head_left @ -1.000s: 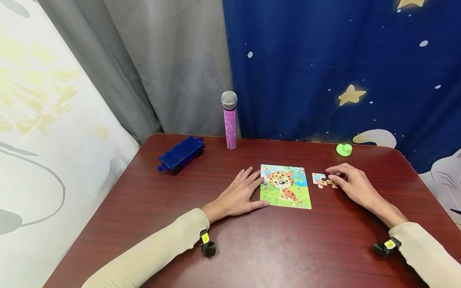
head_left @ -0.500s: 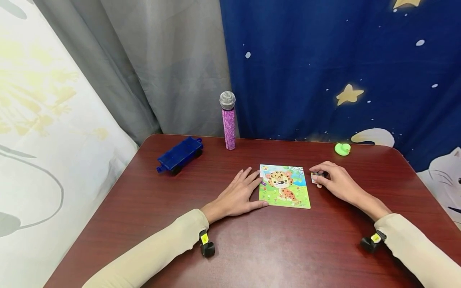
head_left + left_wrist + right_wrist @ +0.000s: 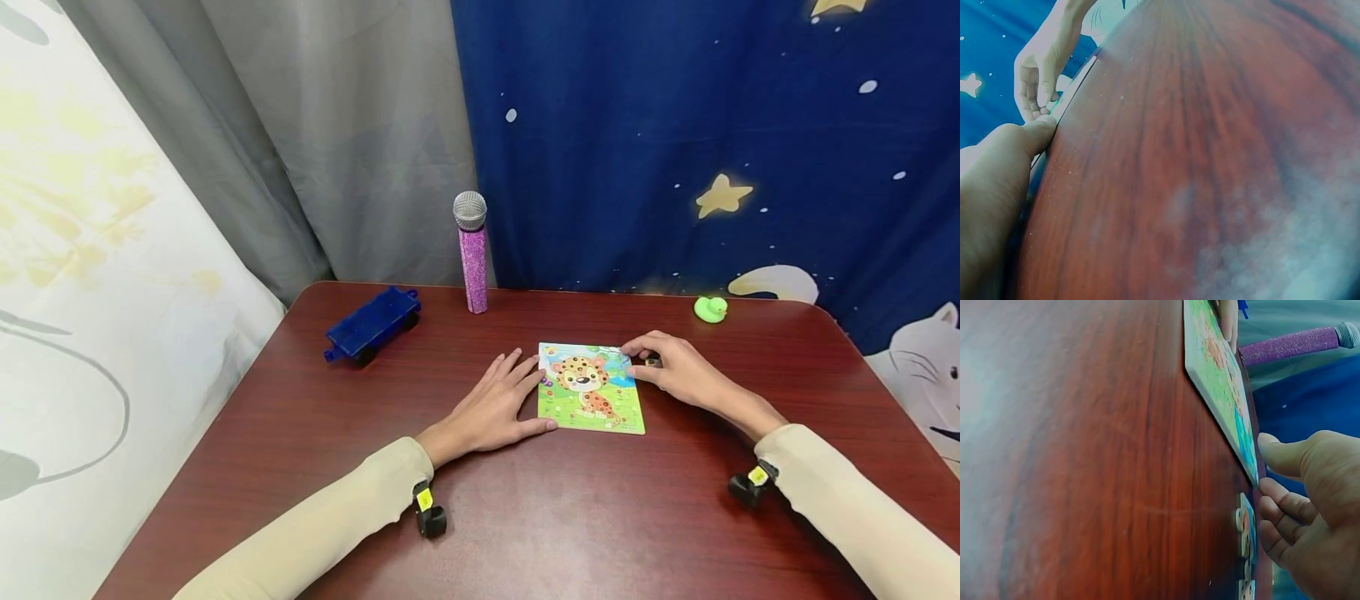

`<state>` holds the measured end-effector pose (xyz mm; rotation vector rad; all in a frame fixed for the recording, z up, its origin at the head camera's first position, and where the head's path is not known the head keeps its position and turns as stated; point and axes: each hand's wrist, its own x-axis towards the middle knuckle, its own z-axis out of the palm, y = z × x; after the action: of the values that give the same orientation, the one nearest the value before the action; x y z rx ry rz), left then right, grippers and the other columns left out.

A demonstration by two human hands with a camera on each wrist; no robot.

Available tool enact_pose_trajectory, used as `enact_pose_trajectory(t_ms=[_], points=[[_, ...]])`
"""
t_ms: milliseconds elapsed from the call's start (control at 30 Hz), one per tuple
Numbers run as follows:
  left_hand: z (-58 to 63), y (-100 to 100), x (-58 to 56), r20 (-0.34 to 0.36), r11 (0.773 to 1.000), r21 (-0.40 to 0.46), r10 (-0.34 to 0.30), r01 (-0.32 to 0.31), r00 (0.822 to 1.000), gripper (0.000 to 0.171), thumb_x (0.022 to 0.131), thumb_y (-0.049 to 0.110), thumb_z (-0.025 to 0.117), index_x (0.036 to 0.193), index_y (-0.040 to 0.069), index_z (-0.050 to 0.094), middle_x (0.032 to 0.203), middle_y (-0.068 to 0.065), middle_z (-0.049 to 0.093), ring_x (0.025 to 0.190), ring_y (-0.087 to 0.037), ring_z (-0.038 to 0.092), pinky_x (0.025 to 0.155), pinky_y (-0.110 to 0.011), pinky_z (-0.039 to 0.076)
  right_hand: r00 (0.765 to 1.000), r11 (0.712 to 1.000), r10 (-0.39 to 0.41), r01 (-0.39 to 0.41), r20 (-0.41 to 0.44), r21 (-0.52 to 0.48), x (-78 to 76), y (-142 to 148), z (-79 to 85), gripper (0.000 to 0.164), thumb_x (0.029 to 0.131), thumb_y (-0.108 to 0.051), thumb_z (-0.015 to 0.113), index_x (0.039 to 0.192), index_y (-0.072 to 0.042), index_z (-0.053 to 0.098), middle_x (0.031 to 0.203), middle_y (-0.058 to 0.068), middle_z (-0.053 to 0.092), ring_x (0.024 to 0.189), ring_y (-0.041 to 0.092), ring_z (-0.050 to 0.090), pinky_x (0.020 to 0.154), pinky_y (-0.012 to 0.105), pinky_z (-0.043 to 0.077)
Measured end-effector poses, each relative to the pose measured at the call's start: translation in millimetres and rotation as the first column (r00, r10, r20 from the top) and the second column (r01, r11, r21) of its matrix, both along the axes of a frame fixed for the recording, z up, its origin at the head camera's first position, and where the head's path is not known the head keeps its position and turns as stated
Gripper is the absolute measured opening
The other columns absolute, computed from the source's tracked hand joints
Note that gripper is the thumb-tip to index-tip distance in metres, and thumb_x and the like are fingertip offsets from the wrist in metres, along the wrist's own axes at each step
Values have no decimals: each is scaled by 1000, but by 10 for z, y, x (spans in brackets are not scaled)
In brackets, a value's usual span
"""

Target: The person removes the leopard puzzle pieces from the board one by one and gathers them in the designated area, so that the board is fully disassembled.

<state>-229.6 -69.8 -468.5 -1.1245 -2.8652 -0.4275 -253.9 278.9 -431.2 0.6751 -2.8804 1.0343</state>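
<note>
A square picture puzzle (image 3: 592,392) with a spotted leopard cub lies flat on the table, its picture facing up. My left hand (image 3: 491,408) rests flat with spread fingers along the puzzle's left side, the thumb at the lower left corner. Over the puzzle's upper right corner is my right hand (image 3: 678,371), thumb and index fingertips at the edge. In the right wrist view, thumb and fingers stand apart around that corner (image 3: 1254,478). Loose puzzle pieces (image 3: 1247,528) lie on the table beside it, mostly hidden under the right hand in the head view.
A blue toy wagon (image 3: 375,323) sits at the back left of the brown table (image 3: 525,517). A microphone with a purple glittery handle (image 3: 473,271) stands upright near the back edge. A green toy duck (image 3: 710,309) is at the back right, before blue and grey curtains.
My right hand has moved left from the loose pieces to the puzzle's upper right corner, now covering the pieces from above. The left hand has stayed in place.
</note>
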Motion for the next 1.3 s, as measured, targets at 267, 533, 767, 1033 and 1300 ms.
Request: enact_pose_trajectory(t_ms=[267, 533, 767, 1033, 1300], points=[[-3, 0, -2, -5, 1000, 4, -3, 3, 1000, 87, 105, 70, 61, 166, 9, 49, 177, -12, 38, 168, -38, 21, 137, -54, 13, 999, 999, 41, -42, 28, 24, -20, -103, 33, 36, 100, -13, 84, 133, -2, 75, 122, 12, 71, 107, 28, 62, 86, 38, 51], [-4, 4, -5, 0, 1000, 4, 0, 0, 1000, 88, 105, 70, 61, 167, 9, 48, 178, -12, 36, 168, -37, 21, 137, -53, 12, 997, 994, 69, -72, 36, 84, -29, -151, 46, 43, 97, -14, 86, 135, 1, 73, 121, 13, 67, 106, 27, 59, 89, 45, 50], [10, 6, 7, 0, 1000, -1, 4, -4, 1000, 88, 105, 70, 60, 167, 10, 48, 178, -11, 35, 169, -37, 20, 137, -53, 12, 994, 987, 102, -106, 37, 122, -52, -178, 65, 44, 97, -15, 87, 134, 5, 73, 118, 15, 65, 105, 30, 56, 89, 46, 48], [19, 5, 4, 2, 1000, 0, 6, -6, 1000, 87, 105, 69, 59, 167, 10, 48, 178, -10, 36, 169, -36, 19, 137, -53, 11, 989, 979, 115, -128, 92, 158, -66, -202, 143, 51, 96, -15, 88, 136, 8, 69, 128, 21, 62, 116, 36, 53, 98, 55, 48], [11, 3, 5, 4, 1000, 3, 5, -5, 1000, 87, 105, 69, 60, 167, 10, 48, 178, -11, 36, 169, -37, 20, 137, -54, 11, 993, 983, 94, -104, 72, 153, -57, -247, 120, 49, 93, -12, 89, 131, 6, 64, 128, 23, 60, 118, 38, 53, 102, 57, 47]])
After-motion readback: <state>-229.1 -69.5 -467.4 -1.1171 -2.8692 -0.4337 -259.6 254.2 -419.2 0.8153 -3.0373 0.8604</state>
